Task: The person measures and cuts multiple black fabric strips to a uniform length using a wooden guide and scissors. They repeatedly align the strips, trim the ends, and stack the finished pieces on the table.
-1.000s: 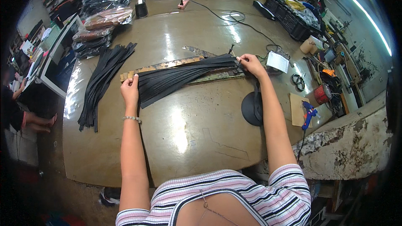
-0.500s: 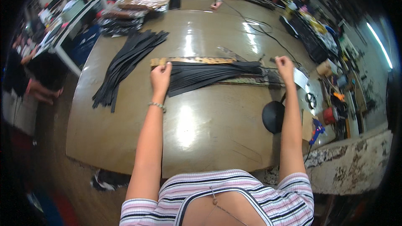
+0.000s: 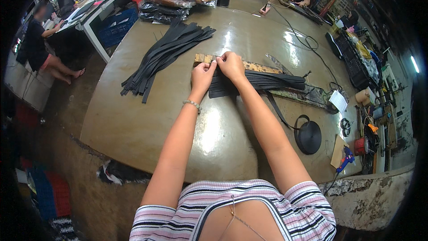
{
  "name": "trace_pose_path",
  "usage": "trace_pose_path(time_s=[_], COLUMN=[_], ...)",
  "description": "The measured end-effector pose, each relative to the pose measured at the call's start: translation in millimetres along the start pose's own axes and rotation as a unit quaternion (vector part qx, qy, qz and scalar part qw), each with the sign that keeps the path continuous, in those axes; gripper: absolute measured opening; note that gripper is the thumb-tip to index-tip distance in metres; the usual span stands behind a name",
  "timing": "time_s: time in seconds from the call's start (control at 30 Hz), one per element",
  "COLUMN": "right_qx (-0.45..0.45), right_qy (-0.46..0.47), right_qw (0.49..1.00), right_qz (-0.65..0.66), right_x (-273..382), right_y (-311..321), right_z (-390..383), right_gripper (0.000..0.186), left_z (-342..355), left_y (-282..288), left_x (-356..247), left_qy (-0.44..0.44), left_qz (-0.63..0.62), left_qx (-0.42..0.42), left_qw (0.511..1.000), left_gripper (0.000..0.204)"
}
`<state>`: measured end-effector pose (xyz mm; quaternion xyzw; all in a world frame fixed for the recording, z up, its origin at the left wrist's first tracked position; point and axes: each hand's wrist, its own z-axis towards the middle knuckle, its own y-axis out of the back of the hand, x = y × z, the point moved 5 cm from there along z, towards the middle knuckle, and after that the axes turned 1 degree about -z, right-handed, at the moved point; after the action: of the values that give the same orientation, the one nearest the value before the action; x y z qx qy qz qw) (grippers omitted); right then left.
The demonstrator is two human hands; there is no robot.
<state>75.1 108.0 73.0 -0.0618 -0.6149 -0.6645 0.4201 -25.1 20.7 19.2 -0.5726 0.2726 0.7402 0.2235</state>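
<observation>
Striped short-sleeved top (image 3: pixel 240 188), pink, white, black; beaded bracelet (image 3: pixel 192 103); thin necklace (image 3: pixel 233 213).

Both arms (image 3: pixel 177 140) outstretched, left fingers (image 3: pixel 207 66) close beside right fingers (image 3: pixel 226 56).

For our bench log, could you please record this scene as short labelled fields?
Hands: left hand and right hand close together near the left end of a worn yellow-brown flat bar; exact grip unclear
Alongside the bar: bundle of flat black strips
Left of hands: loose pile of long flat black strips
Right side: round flat black coil of strap; blue glue gun
Surface: glossy brown tabletop
</observation>
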Motion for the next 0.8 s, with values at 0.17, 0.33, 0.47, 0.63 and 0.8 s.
trace_pose_path(time_s=[0.17,0.33,0.47,0.63,0.8], right_qx=[0.047,0.13,0.039,0.028,-0.031], right_qy=[0.038,0.077,0.05,0.012,-0.099], right_qw=[0.998,0.986,0.997,0.998,0.99], right_qz=[-0.002,-0.068,-0.043,0.06,0.096], right_x=[1.7,-31.3,-82.3,-164.3,-268.6], right_y=[24.3,129.5,238.5,326.4,298.4], right_z=[-1.4,-21.8,-55.4,-76.7,-57.8], right_gripper=[0.033,0.043,0.044,0.036,0.035], left_z=[3.3,8.5,11.7,13.0,9.8], left_y=[-3.5,-5.8,-7.5,-6.7,-6.9], left_x=[2.0,13.7,17.5,17.5,14.1], left_qy=[-0.012,0.023,0.012,0.009,0.005], left_qz=[0.012,-0.014,0.01,0.017,0.019], left_qx=[0.001,0.018,0.01,-0.003,-0.006], left_qw=[1.0,0.999,1.0,1.0,1.0], left_gripper=[0.041,0.04,0.039,0.038,0.038])
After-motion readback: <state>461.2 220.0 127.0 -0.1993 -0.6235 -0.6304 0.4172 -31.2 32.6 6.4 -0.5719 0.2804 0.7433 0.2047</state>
